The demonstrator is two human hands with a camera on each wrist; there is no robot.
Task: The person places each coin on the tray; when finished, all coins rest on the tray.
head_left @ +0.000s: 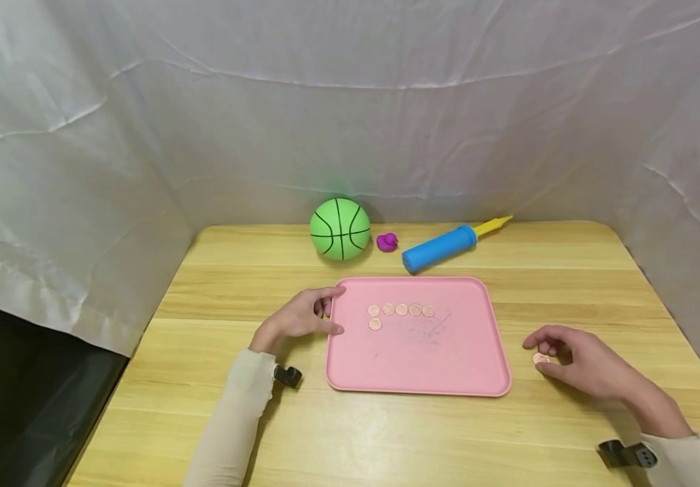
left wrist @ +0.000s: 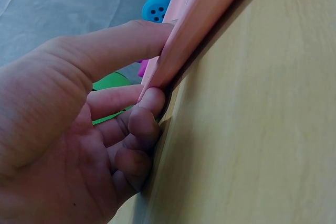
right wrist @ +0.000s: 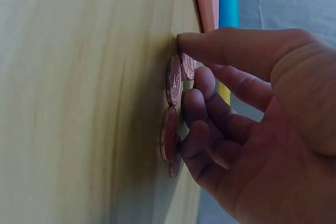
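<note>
Beige sleeves (head_left: 222,433) along the bottom edge lead to a left hand (head_left: 295,316) gripping the pink tray (head_left: 356,368), mid-frame, and a right hand (head_left: 593,362), lower right, narrowed around a copper coin (head_left: 541,358), pinch unclear; pickup seems in hand, next wanting a secure lift trayward.

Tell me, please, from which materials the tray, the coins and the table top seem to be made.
Tray: probably plastic, pink and smooth, with a seamless raised rim.
Coins: apparently metal, coppery with a slight shine and stamped relief; solid or plated, I cannot tell.
Table top: wood or wood-look laminate, with pale grain and a soft sheen.
</note>
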